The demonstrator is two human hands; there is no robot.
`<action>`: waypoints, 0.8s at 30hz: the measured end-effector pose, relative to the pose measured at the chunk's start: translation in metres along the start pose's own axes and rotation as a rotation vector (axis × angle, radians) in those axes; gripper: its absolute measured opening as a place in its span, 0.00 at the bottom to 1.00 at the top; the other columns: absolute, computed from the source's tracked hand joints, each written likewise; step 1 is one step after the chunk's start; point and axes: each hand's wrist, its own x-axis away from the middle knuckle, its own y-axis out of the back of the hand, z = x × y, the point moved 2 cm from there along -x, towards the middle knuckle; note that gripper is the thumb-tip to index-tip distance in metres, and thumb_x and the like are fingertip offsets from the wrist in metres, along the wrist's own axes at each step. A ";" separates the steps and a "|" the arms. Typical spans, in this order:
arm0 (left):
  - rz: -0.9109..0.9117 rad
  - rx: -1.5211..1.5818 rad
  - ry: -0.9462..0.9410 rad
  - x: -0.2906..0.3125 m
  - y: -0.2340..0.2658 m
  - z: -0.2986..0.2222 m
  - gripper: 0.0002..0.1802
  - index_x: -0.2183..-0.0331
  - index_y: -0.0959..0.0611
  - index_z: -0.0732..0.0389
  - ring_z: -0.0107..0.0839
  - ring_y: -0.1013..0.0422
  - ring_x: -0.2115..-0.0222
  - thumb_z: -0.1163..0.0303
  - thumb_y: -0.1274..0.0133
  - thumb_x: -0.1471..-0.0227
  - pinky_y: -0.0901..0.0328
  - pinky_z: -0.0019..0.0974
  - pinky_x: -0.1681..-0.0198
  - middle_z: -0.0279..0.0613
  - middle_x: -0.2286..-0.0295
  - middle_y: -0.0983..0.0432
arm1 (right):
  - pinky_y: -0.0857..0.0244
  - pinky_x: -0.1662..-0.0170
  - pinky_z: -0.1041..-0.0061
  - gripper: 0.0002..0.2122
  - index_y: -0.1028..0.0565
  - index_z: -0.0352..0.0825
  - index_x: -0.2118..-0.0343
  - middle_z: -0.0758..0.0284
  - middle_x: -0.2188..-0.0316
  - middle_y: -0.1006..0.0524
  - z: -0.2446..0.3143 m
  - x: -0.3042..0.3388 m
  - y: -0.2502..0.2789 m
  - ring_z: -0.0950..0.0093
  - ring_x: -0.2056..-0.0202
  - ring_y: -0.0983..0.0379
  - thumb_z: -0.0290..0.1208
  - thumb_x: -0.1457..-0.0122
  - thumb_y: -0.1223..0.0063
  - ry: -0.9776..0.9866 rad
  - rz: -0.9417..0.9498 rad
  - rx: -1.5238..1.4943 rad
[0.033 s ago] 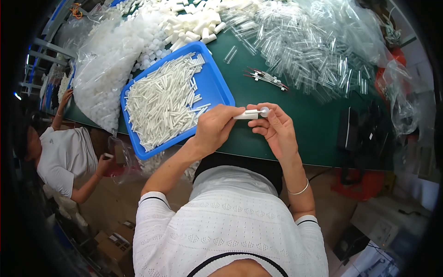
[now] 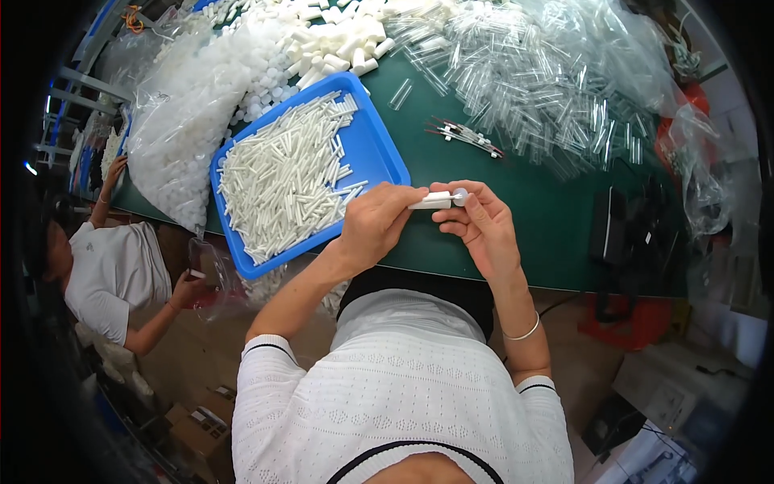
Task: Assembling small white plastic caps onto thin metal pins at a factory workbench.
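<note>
My left hand (image 2: 376,224) pinches a short white cylinder (image 2: 433,202) between thumb and fingers, just right of the blue tray. At the cylinder's right end is a small translucent round cap (image 2: 459,197), held by the thumb and index finger of my right hand (image 2: 486,222). A thin rod seems to join the cap and cylinder; whether the two touch is too small to tell. Many slim white sticks (image 2: 278,181) lie heaped in the blue tray (image 2: 385,145), close to my left hand.
Clear tubes (image 2: 516,89) are piled at the far right, with one loose tube (image 2: 401,94) apart. A bundle of thin red-tipped pieces (image 2: 465,135) lies ahead of my hands. White cylinders (image 2: 334,60) and a bag of translucent caps (image 2: 185,129) stand behind the tray. Another person (image 2: 121,266) sits left.
The round cap in my right fingers has shifted slightly left, closer to the white cylinder. My left hand stays in place. The other person's lower hand has turned a little.
</note>
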 end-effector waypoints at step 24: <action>0.119 0.181 0.358 0.011 0.002 -0.009 0.14 0.59 0.22 0.64 0.30 0.24 0.76 0.82 0.45 0.51 0.31 0.30 0.72 0.45 0.72 0.21 | 0.27 0.57 0.75 0.12 0.31 0.25 0.53 0.52 0.53 0.26 -0.002 0.001 -0.002 0.68 0.60 0.23 0.26 0.37 0.52 0.022 -0.032 0.253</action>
